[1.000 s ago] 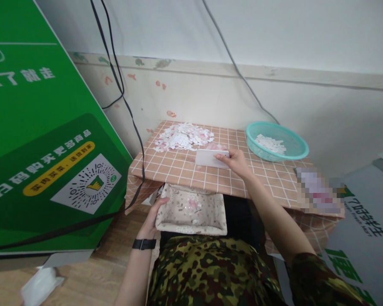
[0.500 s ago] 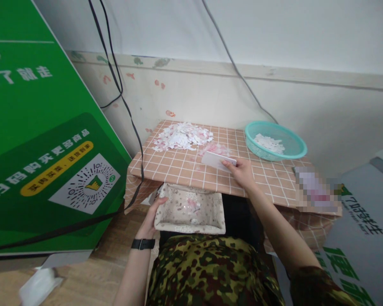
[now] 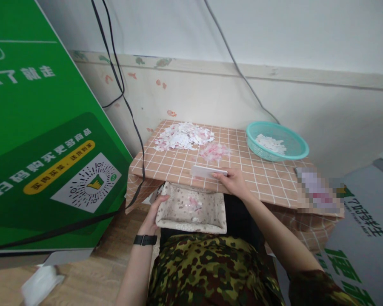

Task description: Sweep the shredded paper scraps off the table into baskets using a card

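My left hand (image 3: pixel 156 211) grips the left rim of a fabric-lined basket (image 3: pixel 175 225), its thumb over the edge; the basket is held just under the table's front edge. A few pink and white scraps (image 3: pixel 193 205) lie inside it. Between the fingers of my right hand (image 3: pixel 231 180) is a flat white card (image 3: pixel 206 171), held on edge over the tablecloth close to the table's front. Just beyond the card lies a small patch of pink scraps (image 3: pixel 215 151). Farther back is a larger heap of white and pink paper scraps (image 3: pixel 183 135).
A turquoise plastic basket (image 3: pixel 295 144) with white pieces stands at the right of the checked tablecloth (image 3: pixel 236 144). A blurred-out flat item (image 3: pixel 317 189) lies at the right corner. A green panel (image 3: pixel 51 140) stands left, with a black strap (image 3: pixel 137 127) hanging beside the table.
My right hand has drawn the card toward me and slightly left, away from the pink scraps to near the table's front edge. My left hand and the basket have hardly moved.
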The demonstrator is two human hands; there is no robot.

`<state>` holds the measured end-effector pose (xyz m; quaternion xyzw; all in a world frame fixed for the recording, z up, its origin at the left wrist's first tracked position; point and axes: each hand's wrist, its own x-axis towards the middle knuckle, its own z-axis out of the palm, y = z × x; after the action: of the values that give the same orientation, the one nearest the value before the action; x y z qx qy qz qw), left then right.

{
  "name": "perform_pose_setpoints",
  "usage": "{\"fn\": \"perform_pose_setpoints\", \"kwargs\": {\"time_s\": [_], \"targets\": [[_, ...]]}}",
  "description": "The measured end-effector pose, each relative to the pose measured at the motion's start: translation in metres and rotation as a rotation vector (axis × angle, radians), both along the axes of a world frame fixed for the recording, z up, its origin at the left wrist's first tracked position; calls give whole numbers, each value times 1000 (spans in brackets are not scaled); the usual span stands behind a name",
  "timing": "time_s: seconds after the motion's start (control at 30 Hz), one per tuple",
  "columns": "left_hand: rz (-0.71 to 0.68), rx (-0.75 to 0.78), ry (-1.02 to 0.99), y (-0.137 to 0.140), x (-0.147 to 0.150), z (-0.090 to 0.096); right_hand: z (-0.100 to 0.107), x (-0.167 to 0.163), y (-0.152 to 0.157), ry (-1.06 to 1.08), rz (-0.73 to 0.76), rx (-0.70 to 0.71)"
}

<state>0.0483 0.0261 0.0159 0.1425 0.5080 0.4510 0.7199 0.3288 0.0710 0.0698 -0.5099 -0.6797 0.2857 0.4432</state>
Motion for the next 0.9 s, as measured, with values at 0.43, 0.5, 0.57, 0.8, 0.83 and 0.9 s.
{"fn": "perform_pose_setpoints", "kwargs": {"time_s": [0.43, 0.5, 0.57, 0.8, 0.83, 0.9], "targets": [[-37, 6, -29, 0, -5, -12, 2, -8, 10, -124, -467, 69], [-37, 9, -35, 1, -6, -14, 1, -11, 19, -122, -464, 86], [-20, 25, -25, 1, -8, -15, 1, -15, 29, -95, -402, 97], [11, 43, 11, 1, -13, -14, 6, -15, 74, -65, -146, 82], [6, 43, 5, 2, -13, -14, 6, -14, 78, -88, -112, 64], [-7, 54, -13, 2, -13, -15, 6, -12, 80, -146, -49, 31]]}}
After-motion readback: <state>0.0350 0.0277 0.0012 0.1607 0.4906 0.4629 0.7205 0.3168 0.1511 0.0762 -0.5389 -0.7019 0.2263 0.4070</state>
